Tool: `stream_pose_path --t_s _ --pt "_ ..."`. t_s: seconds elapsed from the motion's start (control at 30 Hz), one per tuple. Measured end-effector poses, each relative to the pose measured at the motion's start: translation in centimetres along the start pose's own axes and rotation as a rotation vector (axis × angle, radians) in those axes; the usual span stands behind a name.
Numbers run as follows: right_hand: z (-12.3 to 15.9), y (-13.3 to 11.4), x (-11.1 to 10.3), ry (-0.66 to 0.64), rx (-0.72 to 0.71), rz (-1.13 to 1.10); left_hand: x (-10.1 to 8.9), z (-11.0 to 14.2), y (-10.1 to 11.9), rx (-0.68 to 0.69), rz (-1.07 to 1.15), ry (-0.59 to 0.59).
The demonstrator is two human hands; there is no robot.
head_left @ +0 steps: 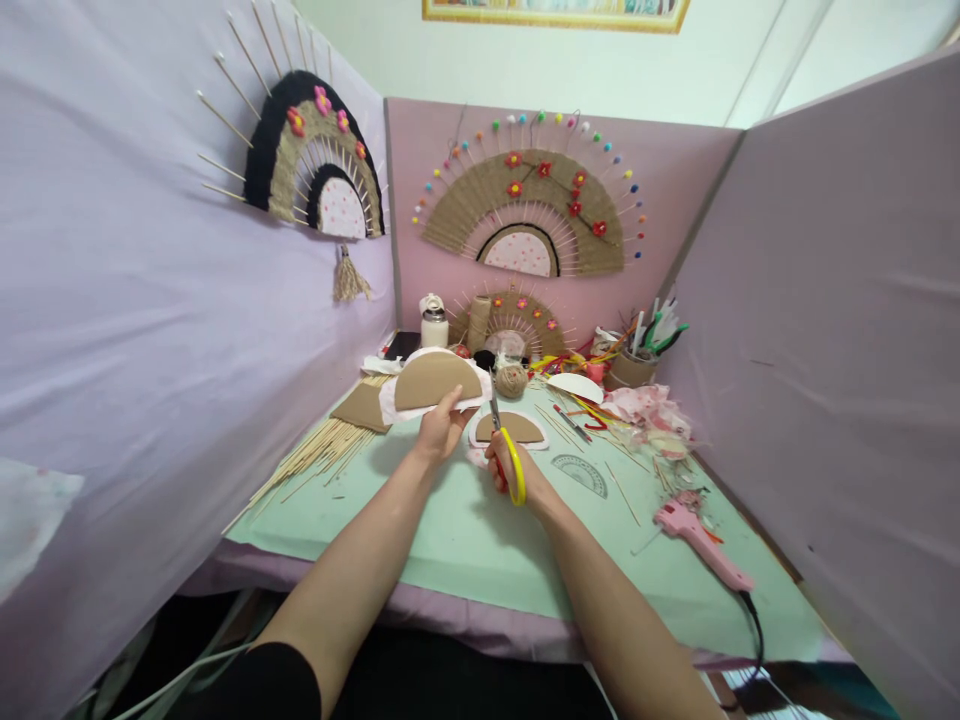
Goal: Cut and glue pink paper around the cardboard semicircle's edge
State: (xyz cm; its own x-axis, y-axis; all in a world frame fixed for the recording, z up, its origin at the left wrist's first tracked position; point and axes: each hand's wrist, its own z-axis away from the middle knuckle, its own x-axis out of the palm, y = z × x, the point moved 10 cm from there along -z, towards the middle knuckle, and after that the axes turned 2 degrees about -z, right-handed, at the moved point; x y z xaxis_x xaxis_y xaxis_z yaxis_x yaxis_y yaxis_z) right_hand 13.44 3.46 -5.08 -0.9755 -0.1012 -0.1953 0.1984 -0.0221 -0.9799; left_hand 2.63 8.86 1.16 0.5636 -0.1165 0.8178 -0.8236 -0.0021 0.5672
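My left hand point(441, 428) is closed on the lower edge of a brown cardboard half-circle backed with white fabric point(436, 380), holding it up above the table. My right hand point(504, 468) grips yellow-handled scissors point(510, 455), whose blades point up towards the right end of the half-circle. Just behind my right hand, a smaller cardboard half-circle on white fabric point(511, 428) lies flat on the green mat point(465, 530).
A bundle of wooden skewers point(319, 455) lies left on the mat, with a cardboard piece point(364, 407) beside it. A pink glue gun point(701, 540) and a clear protractor point(581, 473) lie right. Twine ball point(511, 380), jar point(434, 325) and tool cup point(634, 368) stand at the back. Fabric walls enclose three sides.
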Motion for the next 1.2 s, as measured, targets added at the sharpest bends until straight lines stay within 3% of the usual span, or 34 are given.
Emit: stream_pose_path --t_s 0.53,1.2 --pt "1.1 -1.5 0.2 -0.016 0.011 0.03 -0.4 -0.2 0.0 -0.002 0.006 0.039" --pt "1.4 -0.9 0.2 0.011 0.072 0.009 -1.0 -0.5 -0.2 -0.024 0.017 0.064"
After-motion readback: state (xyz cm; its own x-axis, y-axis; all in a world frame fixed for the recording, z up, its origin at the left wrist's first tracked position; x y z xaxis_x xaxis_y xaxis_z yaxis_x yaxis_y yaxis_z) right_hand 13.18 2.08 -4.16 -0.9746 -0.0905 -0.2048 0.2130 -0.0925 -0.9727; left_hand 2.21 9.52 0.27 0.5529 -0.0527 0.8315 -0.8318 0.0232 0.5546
